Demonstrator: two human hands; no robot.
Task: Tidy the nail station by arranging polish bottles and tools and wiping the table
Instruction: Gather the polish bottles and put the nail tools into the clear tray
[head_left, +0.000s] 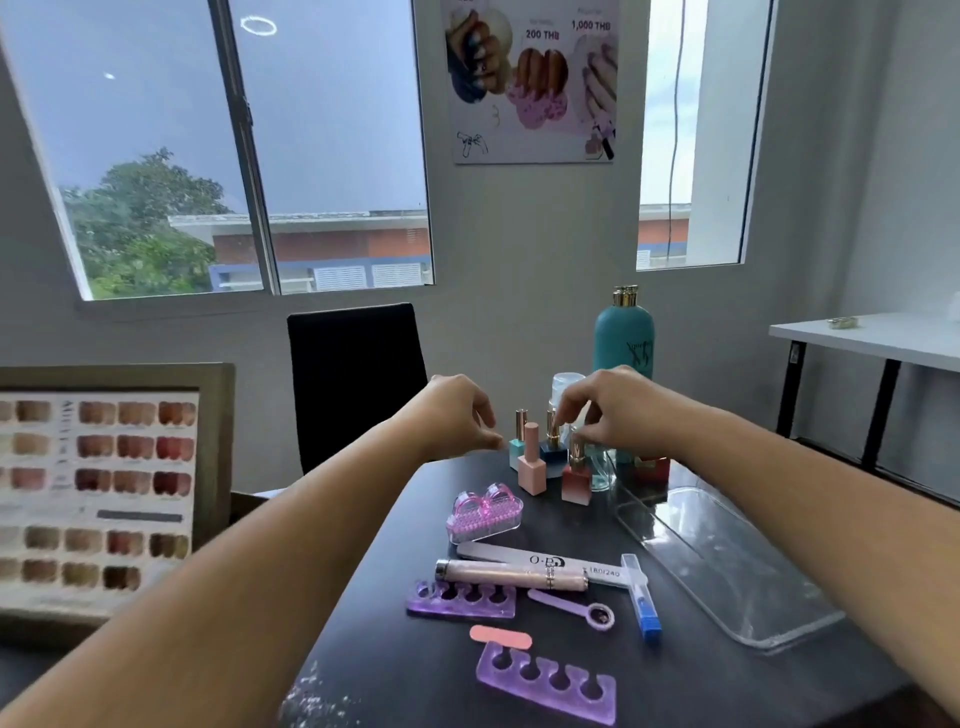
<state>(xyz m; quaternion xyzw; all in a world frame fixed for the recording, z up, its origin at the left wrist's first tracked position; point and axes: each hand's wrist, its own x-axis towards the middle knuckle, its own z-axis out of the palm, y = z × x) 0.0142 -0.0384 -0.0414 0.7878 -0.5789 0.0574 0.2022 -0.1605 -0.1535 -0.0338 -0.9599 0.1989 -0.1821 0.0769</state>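
Both of my hands reach to the far end of the dark surface (426, 670), over a cluster of small polish bottles. My right grip (597, 410) is narrow, fingertips pinched on the gold cap of the dark blue polish bottle (552, 451) standing upright in the cluster. My left grip (462, 415) holds nothing, fingers loosely curled, just left of the teal polish bottle (518, 446). A pink polish bottle (531, 467) and a red polish bottle (576, 478) stand upright in front, near each other. Behind the cluster stands a tall teal bottle (623, 338). Nearer to me lie a pink nail brush (484, 513), a grey nail file (550, 564), a pale pink tube (511, 573) resting against the file, and two purple toe separators (548, 683). A clear tray (727, 561) lies to the right. White dust (311, 696) speckles the near left edge
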